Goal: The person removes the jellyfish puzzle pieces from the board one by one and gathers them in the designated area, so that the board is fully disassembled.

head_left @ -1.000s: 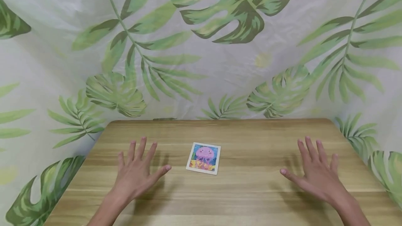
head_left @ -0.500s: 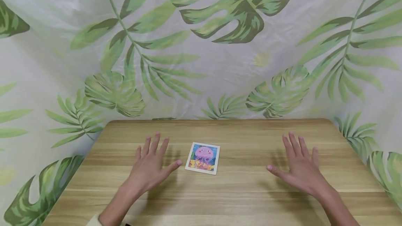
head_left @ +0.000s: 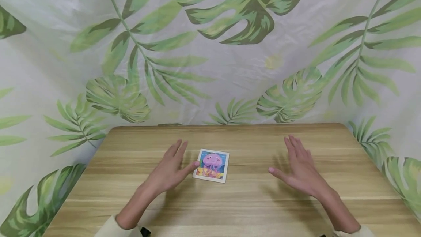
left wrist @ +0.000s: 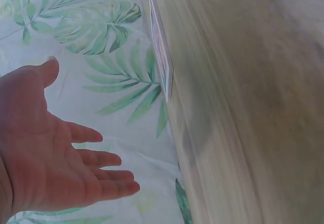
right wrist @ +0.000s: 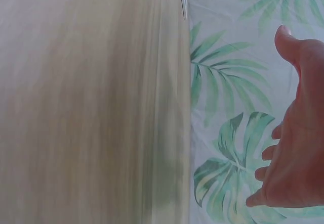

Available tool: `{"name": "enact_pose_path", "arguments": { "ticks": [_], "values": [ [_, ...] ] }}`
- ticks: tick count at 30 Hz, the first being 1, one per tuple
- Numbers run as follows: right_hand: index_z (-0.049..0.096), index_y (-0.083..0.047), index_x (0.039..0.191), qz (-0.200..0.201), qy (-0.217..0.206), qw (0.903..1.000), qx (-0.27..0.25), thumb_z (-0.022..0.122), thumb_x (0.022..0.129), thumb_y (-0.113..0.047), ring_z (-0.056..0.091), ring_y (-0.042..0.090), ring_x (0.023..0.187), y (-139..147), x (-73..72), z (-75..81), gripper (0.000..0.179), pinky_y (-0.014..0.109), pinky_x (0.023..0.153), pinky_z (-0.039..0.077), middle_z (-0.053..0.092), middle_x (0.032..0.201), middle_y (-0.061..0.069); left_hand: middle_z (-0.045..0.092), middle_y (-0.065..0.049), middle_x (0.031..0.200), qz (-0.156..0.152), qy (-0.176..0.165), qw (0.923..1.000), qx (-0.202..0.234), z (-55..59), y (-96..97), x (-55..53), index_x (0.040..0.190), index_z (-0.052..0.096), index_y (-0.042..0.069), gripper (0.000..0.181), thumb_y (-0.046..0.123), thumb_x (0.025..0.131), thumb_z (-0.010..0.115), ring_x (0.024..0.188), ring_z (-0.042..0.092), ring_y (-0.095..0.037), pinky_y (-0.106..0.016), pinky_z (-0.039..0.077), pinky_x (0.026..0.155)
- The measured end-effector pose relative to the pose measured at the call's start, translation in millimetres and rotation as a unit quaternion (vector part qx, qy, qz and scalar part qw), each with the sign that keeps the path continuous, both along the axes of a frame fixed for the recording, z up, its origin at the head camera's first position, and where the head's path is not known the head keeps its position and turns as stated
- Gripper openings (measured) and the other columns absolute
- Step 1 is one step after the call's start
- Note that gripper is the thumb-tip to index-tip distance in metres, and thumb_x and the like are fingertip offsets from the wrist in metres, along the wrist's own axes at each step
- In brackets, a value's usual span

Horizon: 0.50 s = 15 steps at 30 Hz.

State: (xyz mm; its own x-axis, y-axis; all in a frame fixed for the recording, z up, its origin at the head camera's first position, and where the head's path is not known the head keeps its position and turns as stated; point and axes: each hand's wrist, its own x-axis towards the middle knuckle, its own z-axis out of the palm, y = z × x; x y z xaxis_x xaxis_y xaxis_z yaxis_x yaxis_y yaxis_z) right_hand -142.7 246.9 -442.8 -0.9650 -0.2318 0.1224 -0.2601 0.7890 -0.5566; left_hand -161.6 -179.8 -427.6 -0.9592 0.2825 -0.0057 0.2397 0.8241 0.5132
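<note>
A square picture card (head_left: 212,166) with a white border lies flat on the wooden table (head_left: 250,215); it shows a pink jellyfish over a blue and yellow sea scene. Just left of it hovers my left hand (head_left: 169,173), fingers straight, its thumb tip overlapping the card's left edge in the head view. Farther off on the right side, my right hand (head_left: 300,176) is held above the table with straight fingers and thumb apart. Neither hand holds anything. In the left wrist view the left palm (left wrist: 50,158) faces the card (left wrist: 161,47), which appears edge-on.
Behind the table hangs a pale curtain (head_left: 236,79) printed with green leaves. The table's far edge runs close in front of it. Light sleeves (head_left: 115,228) show at both wrists.
Both hands have moved inward, the left toward the card and the right leftward. They have also turned so the palms face each other more. The card stays in place on the table.
</note>
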Motion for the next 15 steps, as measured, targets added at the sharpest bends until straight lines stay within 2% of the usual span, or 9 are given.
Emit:
{"name": "enact_pose_path", "arguments": {
  "ticks": [5, 10, 15],
  "values": [
    [0.006, 0.001, 0.171, 0.021, -0.004, 0.9995, -0.024, 0.077, 0.097, -0.052, 0.001, 0.053, 0.165, -9, -5.2, -2.3, 0.116, 0.082, 0.123, 0.012, 0.003, 0.179, 0.027, 0.016, -0.024, 0.179, -0.018, -0.038, 0.9983, 0.041, -1.1, 4.4, -6.1, 0.172, 0.021, 0.005, 0.095, 0.065, 0.106, 0.054, 0.164, 0.02, -0.049, -0.071, 0.027, 0.127],
    [0.005, -0.002, 0.172, 0.038, -0.023, 0.9978, -0.048, 0.073, 0.1, -0.05, 0.004, 0.055, 0.164, -18, -6.8, -3.4, 0.11, 0.083, 0.121, 0.018, 0.003, 0.18, 0.025, 0.023, -0.023, 0.177, -0.036, -0.069, 0.9929, 0.09, -4.9, 6.3, -11.6, 0.171, 0.024, 0.005, 0.088, 0.058, 0.108, 0.055, 0.165, 0.021, -0.046, -0.067, 0.021, 0.131],
    [0.007, -0.002, 0.172, 0.045, -0.034, 0.9963, -0.065, 0.07, 0.103, -0.051, 0.008, 0.055, 0.163, -24, -8.5, -5.2, 0.106, 0.082, 0.122, 0.018, 0.006, 0.179, 0.027, 0.028, -0.024, 0.175, -0.037, -0.11, 0.9817, 0.151, -10.3, 6.5, -15.4, 0.17, 0.028, 0.007, 0.083, 0.052, 0.109, 0.059, 0.159, 0.033, -0.049, -0.065, 0.035, 0.126]
  ]
}}
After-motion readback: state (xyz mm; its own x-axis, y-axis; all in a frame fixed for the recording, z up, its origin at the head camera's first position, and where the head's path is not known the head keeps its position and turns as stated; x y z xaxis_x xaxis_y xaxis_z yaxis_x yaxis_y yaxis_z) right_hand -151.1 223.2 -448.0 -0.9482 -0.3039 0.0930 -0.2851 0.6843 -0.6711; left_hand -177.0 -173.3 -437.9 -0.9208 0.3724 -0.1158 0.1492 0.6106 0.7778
